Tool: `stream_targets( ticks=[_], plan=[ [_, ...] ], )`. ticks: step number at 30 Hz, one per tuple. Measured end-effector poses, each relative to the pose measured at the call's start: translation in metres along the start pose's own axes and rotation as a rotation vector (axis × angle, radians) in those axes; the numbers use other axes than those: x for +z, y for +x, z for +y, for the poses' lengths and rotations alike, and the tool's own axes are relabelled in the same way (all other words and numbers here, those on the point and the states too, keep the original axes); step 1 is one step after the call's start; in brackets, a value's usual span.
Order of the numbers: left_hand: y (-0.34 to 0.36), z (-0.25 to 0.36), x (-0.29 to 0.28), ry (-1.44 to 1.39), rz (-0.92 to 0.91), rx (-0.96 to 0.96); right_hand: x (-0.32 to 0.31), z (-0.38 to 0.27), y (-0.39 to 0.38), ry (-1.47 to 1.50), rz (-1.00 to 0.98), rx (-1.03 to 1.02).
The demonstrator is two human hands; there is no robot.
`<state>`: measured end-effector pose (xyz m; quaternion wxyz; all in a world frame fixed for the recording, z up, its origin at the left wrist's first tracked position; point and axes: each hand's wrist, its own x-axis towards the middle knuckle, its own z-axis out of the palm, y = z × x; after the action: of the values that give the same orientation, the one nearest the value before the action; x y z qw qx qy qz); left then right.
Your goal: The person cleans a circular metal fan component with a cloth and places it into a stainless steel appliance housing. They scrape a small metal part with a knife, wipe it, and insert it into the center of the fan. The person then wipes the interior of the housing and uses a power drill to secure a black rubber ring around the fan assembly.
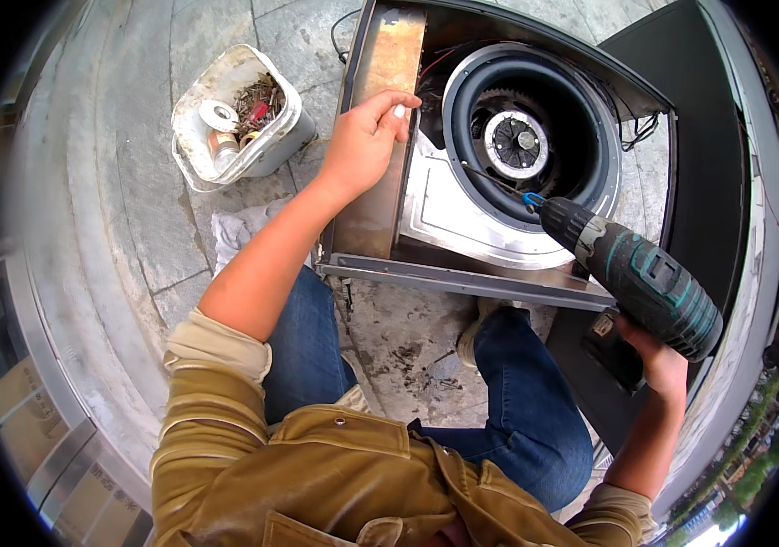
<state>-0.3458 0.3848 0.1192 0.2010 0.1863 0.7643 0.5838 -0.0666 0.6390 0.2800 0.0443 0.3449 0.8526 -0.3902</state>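
Observation:
My right hand (654,354) grips the handle of a dark cordless drill (654,283) with teal trim. A long thin bit with a blue piece near the chuck points left, over the fan opening. In front of me lies an opened metal casing (462,279), which looks like a range hood. Inside it sits a round fan housing (444,205) with a black ring (459,137) and a silver hub (515,144). My left hand (360,150) is at the casing's left metal panel (373,214), fingers curled. A small white spot shows at its fingertips; what it is, I cannot tell.
A dirty white bucket (282,150) with screws, a white roll and other small items stands on the grey paving at left. A grey rag (236,232) lies near my left knee. Loose wires (640,132) hang inside the casing. A large black panel (713,137) stands at right.

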Motion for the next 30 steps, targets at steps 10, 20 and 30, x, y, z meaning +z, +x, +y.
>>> stream_targets(
  ticks=[10,20,30],
  plan=[
    [-0.009,-0.005,0.003,0.104,0.038,0.166,0.017,-0.053,0.026,0.035,-0.031,0.122],
    [-0.006,-0.009,0.002,0.058,0.103,0.244,0.023,-0.074,0.034,-0.026,-0.075,0.093],
    [-0.005,-0.012,0.004,0.168,0.061,0.312,0.0,-0.064,0.008,-0.205,-0.02,-0.05]
  ],
)
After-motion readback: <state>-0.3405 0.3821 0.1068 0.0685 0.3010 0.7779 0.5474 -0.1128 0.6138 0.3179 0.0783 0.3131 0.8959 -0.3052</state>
